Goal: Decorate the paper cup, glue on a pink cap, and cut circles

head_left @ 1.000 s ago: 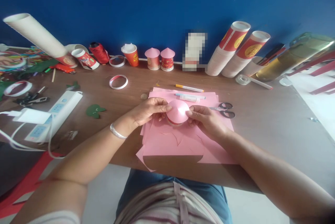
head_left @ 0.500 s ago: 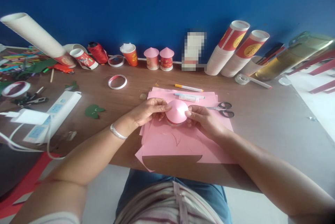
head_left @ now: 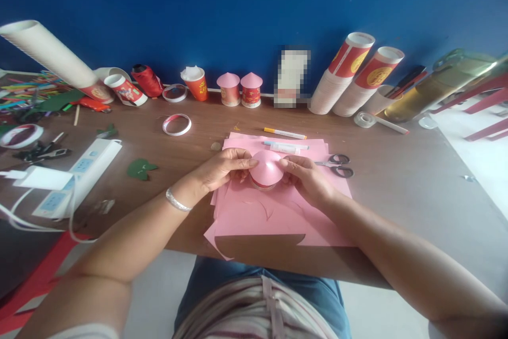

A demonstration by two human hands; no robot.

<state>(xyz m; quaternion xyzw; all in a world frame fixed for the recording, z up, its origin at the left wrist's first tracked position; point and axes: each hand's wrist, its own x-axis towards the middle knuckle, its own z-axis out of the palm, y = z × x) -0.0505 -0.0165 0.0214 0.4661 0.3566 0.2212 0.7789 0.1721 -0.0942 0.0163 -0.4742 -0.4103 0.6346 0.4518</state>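
Observation:
A pink paper cone (head_left: 266,167) rests over a red paper cup (head_left: 262,185), most of which it hides. My left hand (head_left: 232,166) pinches the cone's left rim between thumb and fingers. On the opposite rim, my right hand (head_left: 304,172) pinches it the same way. Beneath lie stacked sheets of pink paper (head_left: 246,217), the front one with a curved cut-out. Scissors (head_left: 340,165) with black handles lie just right of my right hand. Behind the cone are a light blue marker (head_left: 284,147) and a yellow-capped marker (head_left: 284,133).
Two cone-topped cups (head_left: 251,90) stand by the blue wall. Tall stacks of paper cups (head_left: 340,77) lean at the back right. Tape rolls (head_left: 177,125), a green paper scrap (head_left: 139,168) and a white power strip (head_left: 79,177) with cables lie left.
The cone has tipped slightly, showing a bit more of the cup's red front. My right hand's fingertips sit a little higher on the rim. Both hands keep their hold.

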